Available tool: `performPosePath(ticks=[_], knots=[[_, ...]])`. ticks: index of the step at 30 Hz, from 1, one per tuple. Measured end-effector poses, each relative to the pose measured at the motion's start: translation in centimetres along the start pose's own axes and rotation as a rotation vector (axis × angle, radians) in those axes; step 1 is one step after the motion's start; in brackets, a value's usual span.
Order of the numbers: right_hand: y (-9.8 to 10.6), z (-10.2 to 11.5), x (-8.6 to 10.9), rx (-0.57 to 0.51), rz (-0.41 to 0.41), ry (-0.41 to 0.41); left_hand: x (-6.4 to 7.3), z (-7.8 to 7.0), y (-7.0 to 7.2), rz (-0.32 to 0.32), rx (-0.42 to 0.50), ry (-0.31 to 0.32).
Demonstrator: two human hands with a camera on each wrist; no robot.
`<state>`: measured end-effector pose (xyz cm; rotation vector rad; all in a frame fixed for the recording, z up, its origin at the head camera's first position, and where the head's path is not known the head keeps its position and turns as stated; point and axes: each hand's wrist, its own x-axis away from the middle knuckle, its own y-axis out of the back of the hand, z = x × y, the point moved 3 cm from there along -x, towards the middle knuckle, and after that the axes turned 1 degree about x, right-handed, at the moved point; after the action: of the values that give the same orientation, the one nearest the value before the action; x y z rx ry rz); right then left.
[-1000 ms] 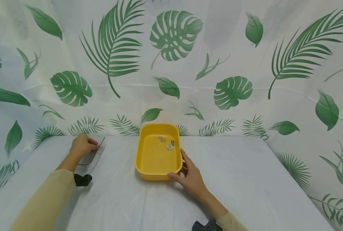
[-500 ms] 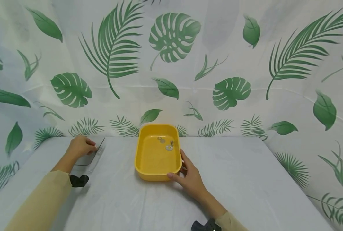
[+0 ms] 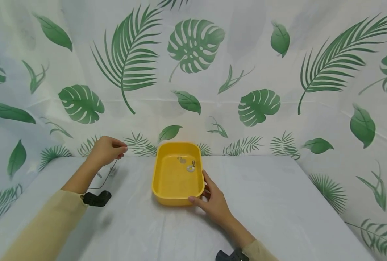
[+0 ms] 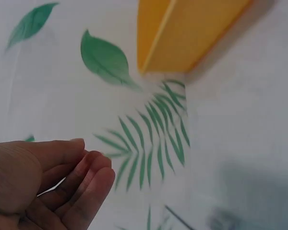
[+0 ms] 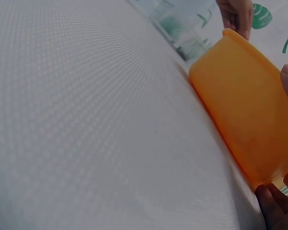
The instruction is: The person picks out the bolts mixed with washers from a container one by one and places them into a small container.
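My left hand [image 3: 107, 150] is raised over a shallow clear case [image 3: 97, 187] at the left of the table, thumb and fingertips brought together. In the left wrist view the same hand [image 4: 62, 182] pinches something tiny at its fingertips; I cannot tell what it is. My right hand [image 3: 214, 203] grips the near right corner of a yellow tray [image 3: 177, 201], thumb at the front and fingers along the side. Inside the tray lie a short bolt [image 3: 193, 164], a large flat washer [image 3: 190, 169] and smaller washers [image 3: 182, 161] near the far right.
The white tabletop [image 3: 262, 203] runs up to a leaf-printed cloth [image 3: 213, 108] behind it. Small metal pieces [image 3: 99, 174] show by the clear case, partly hidden by the left arm. Black wrist cameras [image 3: 97, 198] sit on both wrists.
My left hand has lifted out of the clear case and moved up and to the right. The right hand and the tray stay where they were; the head view has shifted slightly.
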<state>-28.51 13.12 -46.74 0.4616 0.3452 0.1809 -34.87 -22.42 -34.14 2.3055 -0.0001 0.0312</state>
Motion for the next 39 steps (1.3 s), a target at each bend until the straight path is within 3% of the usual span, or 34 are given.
performPosePath(ticks=[7,24,29,33,39], knots=[[0.2,-0.1,0.0,-0.003,-0.006,0.006,-1.0,-3.5,-2.4,0.008,0.05,-0.031],[0.3,-0.3,-0.1,0.002,0.001,0.001,-3.0,-10.3,-7.8,0.06,0.192,-0.082],[0.2,-0.3,-0.2,0.012,0.002,-0.021,-3.3,-11.2,-8.9,0.088,0.238,-0.071],[-0.1,-0.2,-0.3,0.018,0.015,-0.034,-3.7,-11.0,-10.0,0.098,0.279,-0.037],[-0.4,-0.2,-0.3,0.016,-0.001,-0.053,-5.0,-10.5,-12.2,0.115,0.315,-0.052]])
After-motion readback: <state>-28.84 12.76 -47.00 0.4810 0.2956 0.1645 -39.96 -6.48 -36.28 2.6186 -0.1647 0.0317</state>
